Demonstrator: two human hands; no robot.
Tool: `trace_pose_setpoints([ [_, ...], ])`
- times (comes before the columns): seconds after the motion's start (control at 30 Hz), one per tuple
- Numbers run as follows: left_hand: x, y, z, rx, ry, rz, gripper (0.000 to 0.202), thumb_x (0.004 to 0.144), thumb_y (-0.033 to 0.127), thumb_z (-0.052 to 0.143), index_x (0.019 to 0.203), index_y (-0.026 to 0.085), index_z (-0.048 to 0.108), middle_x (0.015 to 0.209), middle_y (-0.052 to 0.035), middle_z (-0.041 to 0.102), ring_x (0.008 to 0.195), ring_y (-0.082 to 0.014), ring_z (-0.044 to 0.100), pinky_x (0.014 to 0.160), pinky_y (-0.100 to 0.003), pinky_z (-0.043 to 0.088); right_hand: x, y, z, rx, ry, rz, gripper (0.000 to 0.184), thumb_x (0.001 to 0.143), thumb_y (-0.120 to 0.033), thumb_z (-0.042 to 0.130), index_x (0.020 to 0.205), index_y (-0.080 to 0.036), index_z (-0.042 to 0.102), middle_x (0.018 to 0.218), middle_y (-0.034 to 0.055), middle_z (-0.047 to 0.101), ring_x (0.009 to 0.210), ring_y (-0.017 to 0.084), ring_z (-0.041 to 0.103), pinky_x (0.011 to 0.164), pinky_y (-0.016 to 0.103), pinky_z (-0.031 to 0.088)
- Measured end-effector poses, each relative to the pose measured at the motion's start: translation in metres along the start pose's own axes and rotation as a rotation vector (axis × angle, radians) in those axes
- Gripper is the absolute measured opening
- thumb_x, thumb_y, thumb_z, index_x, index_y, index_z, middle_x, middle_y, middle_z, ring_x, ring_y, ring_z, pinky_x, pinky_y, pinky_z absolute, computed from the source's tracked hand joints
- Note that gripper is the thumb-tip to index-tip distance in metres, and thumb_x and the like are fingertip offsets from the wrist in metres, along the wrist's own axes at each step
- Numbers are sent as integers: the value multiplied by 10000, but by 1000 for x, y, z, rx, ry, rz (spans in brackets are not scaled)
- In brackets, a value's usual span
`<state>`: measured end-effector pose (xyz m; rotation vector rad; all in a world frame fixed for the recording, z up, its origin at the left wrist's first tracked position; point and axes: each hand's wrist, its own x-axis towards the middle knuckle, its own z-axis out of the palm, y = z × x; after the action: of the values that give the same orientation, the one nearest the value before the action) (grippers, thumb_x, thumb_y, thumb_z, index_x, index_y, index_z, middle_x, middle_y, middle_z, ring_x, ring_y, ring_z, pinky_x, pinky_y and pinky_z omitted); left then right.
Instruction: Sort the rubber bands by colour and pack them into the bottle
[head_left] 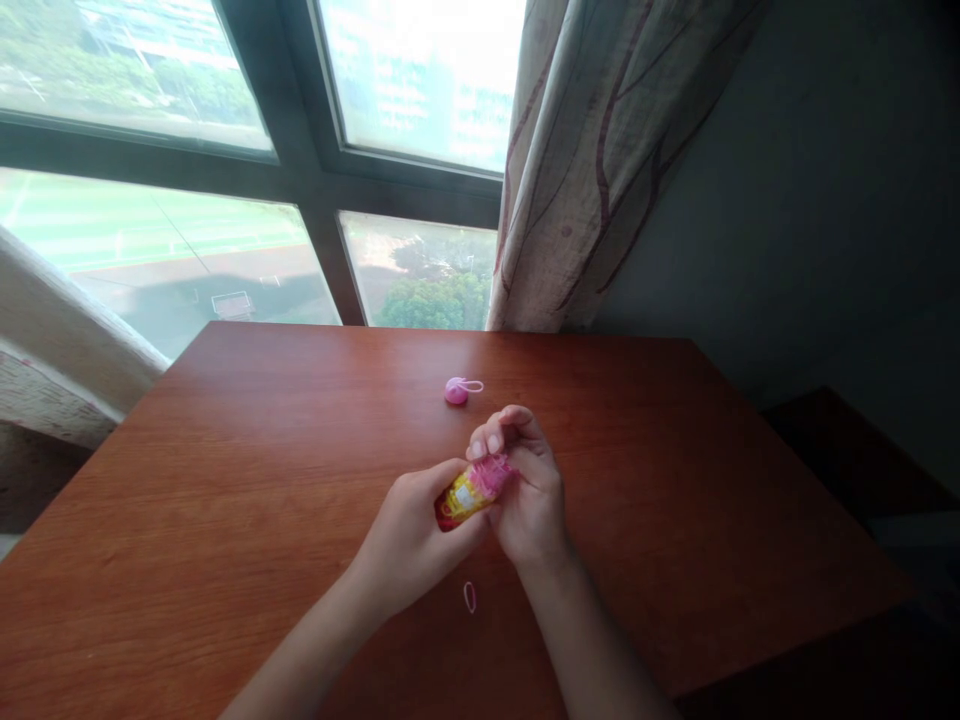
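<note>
My left hand [412,530] is wrapped round a small yellow and red packet [463,497] held just above the wooden table [225,480]. My right hand [525,490] pinches a bunch of pink rubber bands [493,472] at the packet's open end, fingers curled. A single pink rubber band [469,597] lies on the table below my hands. A pink round object with a thin loop [457,390] rests on the table beyond them.
A large window [300,150] stands behind the table, with a patterned curtain [600,150] at its right. A dark wall fills the right side. A cushioned edge [60,340] shows at the far left.
</note>
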<state>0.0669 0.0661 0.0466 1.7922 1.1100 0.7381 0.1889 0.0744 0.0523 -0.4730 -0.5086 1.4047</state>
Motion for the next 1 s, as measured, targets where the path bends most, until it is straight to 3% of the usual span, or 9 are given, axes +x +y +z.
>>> trace_pose_setpoints([
  [0.33, 0, -2, 1, 63, 23, 74, 62, 803, 209, 579, 800, 147, 578, 688, 28, 554, 605, -99, 463, 586, -199, 371, 4, 2, -6, 46, -44, 80, 315, 622, -23, 602, 843, -231, 685, 708, -47, 579, 726, 100, 586, 732, 218, 491],
  [0.5, -1, -8, -3, 166, 37, 153, 47, 788, 174, 578, 827, 158, 557, 738, 13, 592, 627, -108, 498, 612, -215, 374, 5, 1, -10, -58, -120, 190, 324, 591, -3, 570, 827, -183, 702, 844, 7, 682, 928, 149, 651, 894, 251, 488],
  [0.6, -1, -10, -4, 199, 49, 158, 53, 793, 190, 589, 819, 162, 552, 748, 3, 606, 641, -118, 522, 620, -222, 377, 6, 0, -10, -126, -166, 264, 319, 584, -10, 545, 806, -169, 710, 873, 33, 709, 926, 161, 654, 898, 265, 488],
  [0.8, 1, -12, -1, 198, 66, 113, 73, 820, 223, 577, 860, 170, 549, 769, 5, 608, 644, -122, 510, 615, -225, 373, 7, 5, -10, 14, -60, 152, 305, 584, -25, 540, 762, -205, 712, 799, -20, 658, 856, 138, 634, 857, 242, 488],
  [1.0, 1, -13, 0, 209, 79, 96, 110, 809, 226, 580, 905, 173, 574, 750, 20, 596, 636, -122, 493, 605, -228, 363, 6, 4, -8, 94, 37, 113, 221, 656, -87, 547, 749, -214, 702, 796, -8, 634, 826, 151, 613, 810, 261, 492],
])
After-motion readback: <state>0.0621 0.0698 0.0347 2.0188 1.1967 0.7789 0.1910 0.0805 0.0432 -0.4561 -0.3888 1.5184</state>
